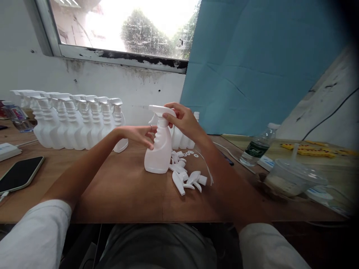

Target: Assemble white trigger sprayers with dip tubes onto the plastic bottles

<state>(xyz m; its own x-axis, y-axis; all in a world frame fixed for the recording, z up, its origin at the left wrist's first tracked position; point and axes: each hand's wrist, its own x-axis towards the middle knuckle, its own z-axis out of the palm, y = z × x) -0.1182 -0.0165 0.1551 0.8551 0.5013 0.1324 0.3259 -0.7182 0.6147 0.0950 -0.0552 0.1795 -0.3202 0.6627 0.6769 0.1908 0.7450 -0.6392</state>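
A white spray bottle [158, 153] stands upright on the table in front of me, with a trigger sprayer head [160, 111] on its neck. My left hand [140, 135] is closed around the bottle's left side, thumb at the front and fingers partly hidden behind. My right hand [182, 118] grips the back of the sprayer head with thumb and fingers. Just right of the bottle lies a loose pile of white trigger sprayer heads [179, 178]. Small white rings [190, 152] and thin white tubes [208, 166] lie near them. More white bottles [183, 138] stand partly hidden behind my right hand.
A row of white spray bottles [70, 123] with heads on lines the back left. A phone [21, 173] lies at the left, near a clear drink bottle [18, 117]. On the right are a water bottle [259, 145] and a lidded plastic cup [291, 179]. The table's front edge [162, 221] runs before me.
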